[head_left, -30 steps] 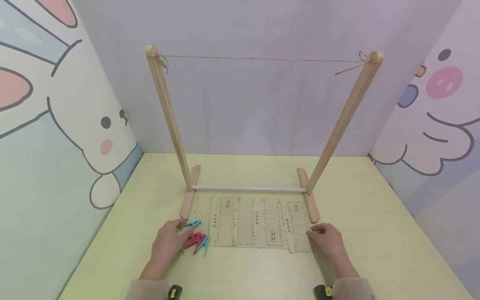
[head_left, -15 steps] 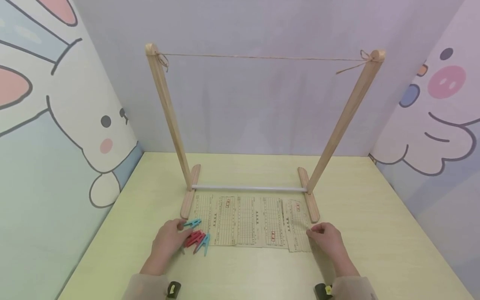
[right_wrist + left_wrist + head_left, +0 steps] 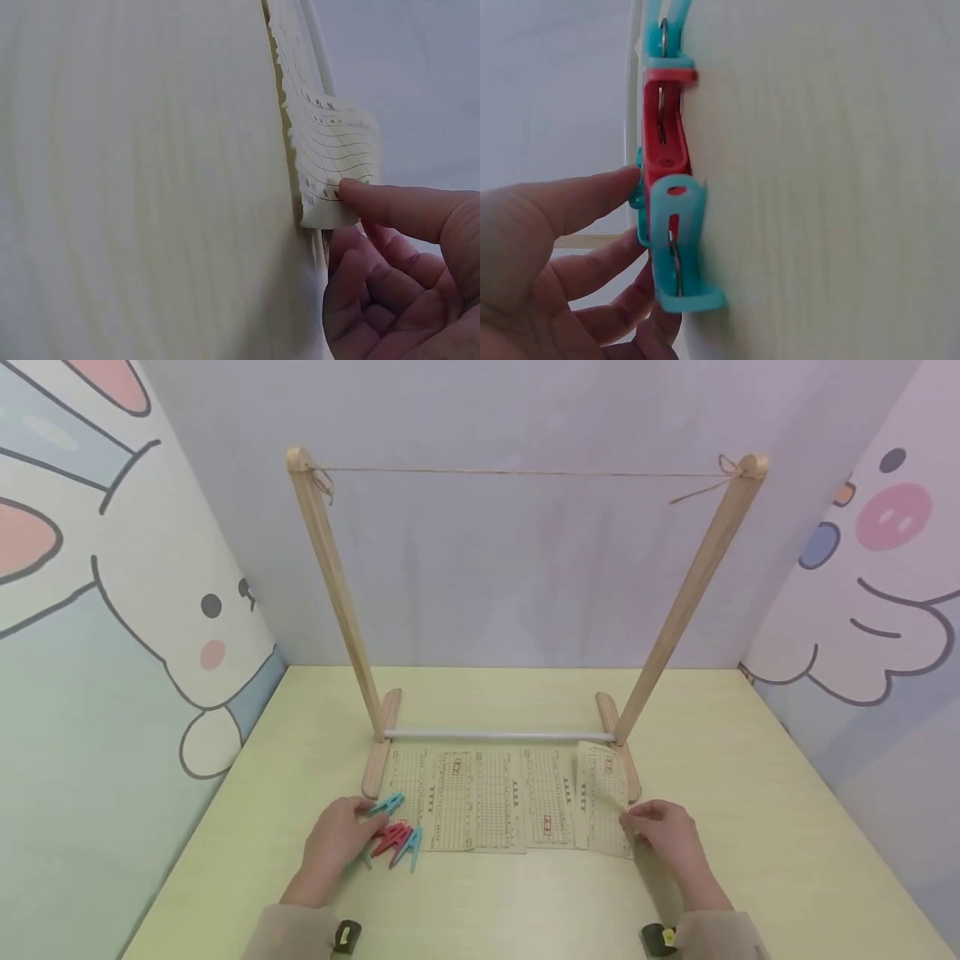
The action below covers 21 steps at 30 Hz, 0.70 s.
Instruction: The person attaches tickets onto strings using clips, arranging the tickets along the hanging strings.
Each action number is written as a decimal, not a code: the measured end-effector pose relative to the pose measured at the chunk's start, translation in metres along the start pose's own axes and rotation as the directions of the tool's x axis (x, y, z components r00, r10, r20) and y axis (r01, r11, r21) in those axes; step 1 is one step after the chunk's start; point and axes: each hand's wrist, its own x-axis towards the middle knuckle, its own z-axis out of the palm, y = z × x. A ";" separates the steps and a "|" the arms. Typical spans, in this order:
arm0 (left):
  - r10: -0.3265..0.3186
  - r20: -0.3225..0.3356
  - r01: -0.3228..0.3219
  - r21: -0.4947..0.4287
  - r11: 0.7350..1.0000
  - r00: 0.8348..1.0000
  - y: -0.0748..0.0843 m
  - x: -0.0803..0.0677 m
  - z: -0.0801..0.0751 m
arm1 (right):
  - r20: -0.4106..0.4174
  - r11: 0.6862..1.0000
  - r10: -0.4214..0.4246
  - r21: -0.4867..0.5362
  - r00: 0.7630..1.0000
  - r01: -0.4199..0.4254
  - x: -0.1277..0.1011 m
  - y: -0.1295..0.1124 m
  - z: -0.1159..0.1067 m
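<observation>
My left hand point(image 3: 337, 837) pinches a light blue clothespin point(image 3: 390, 802) between thumb and fingers at the left end of the row of papers. Just below it lie red clothespins point(image 3: 392, 838) and another blue clothespin point(image 3: 409, 846), overlapping the leftmost slip. My right hand point(image 3: 669, 835) pinches the right edge of the rightmost printed paper slip point(image 3: 602, 802). In the right wrist view, that slip point(image 3: 337, 146) bends upward, with the thumb on its face and the fingers behind. Several similar slips, like the middle printed paper point(image 3: 495, 802), lie side by side to its left.
Behind the papers stands a wooden frame with a left post point(image 3: 335, 593), a right post point(image 3: 692, 602) and a white crossbar point(image 3: 498, 735). A thin string point(image 3: 517, 472) runs between the post tops. The frame's feet point(image 3: 375, 768) flank the papers on the pale tabletop point(image 3: 480, 910).
My right hand has shifted slightly right and lifted the rightmost slip, which now curves up and overlaps the frame's right foot. My left hand stays nearly still, the blue clothespin tilting a little.
</observation>
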 end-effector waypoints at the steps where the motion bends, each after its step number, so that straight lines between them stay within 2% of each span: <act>1: -0.003 0.001 0.003 -0.009 1.000 1.000 0.000 0.000 -0.001 | -0.004 1.000 -0.004 0.009 1.000 0.004 0.000 0.000 -0.001; 9: -0.009 -0.002 0.009 -0.147 0.989 1.000 0.003 -0.001 -0.008 | -0.011 0.992 -0.039 0.118 0.999 0.041 0.000 -0.002 -0.003; 11: -0.005 -0.021 0.002 -0.170 0.986 1.000 0.005 -0.001 -0.010 | -0.008 0.990 -0.056 0.131 0.998 0.056 0.000 -0.003 -0.004; 16: 0.061 -0.108 -0.080 -0.189 0.979 0.992 0.014 -0.001 -0.016 | -0.003 0.982 -0.080 0.173 0.997 0.079 -0.001 -0.004 -0.007; 21: 0.092 -0.148 -0.126 -0.239 0.963 0.985 0.024 -0.005 -0.024 | -0.009 0.972 -0.083 0.220 0.996 0.083 -0.002 -0.007 -0.010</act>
